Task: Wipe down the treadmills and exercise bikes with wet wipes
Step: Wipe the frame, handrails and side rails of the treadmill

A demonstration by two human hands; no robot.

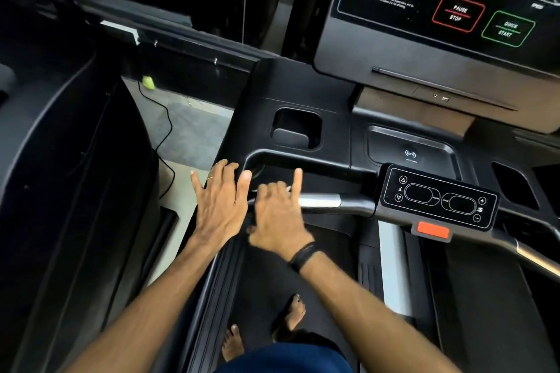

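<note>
Wiping the treadmill [303, 94], we see in the head view our right hand [277, 215] pinch a thin, limp wet wipe [286, 189] on the near-left handlebar [321, 200]; grip it bunched. Left hand [219, 206] rests spread flat.

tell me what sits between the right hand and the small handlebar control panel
In the head view, a silver grip section of the handlebar, then a short black stretch, lies between the right hand and the control panel.
</note>
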